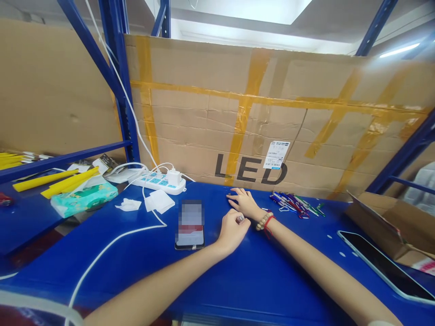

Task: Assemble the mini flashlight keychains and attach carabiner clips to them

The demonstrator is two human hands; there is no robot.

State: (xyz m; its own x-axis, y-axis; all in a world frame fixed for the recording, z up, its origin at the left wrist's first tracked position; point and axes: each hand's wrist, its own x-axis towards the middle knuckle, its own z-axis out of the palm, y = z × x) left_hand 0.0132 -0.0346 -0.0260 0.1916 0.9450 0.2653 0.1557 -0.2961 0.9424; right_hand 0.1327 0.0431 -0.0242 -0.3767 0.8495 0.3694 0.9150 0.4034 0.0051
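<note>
My left hand (234, 232) is closed in a fist above the blue table. Out of its top pokes the round, greyish-pink end of a small cylindrical thing (240, 218); the fist hides the remainder. Just beyond it, my right hand (245, 203) reaches down to the tabletop with fingers apart. A tiny dark thing (229, 194) shows by its fingertips, too small to name. Beaded and red bracelets circle the right wrist. To the right lies a pile of slim coloured metallic sticks with clips (297, 203), mostly blue, red and green. Left of my fist, a phone (190, 237) lies face up.
A white power strip (159, 180) with plugs and cables stands at the back left, near white papers (159, 201) and a green tissue pack (84, 195). On the right are another phone (384, 262) and an open cardboard box (408, 226). A cardboard sheet (197, 122) walls the back.
</note>
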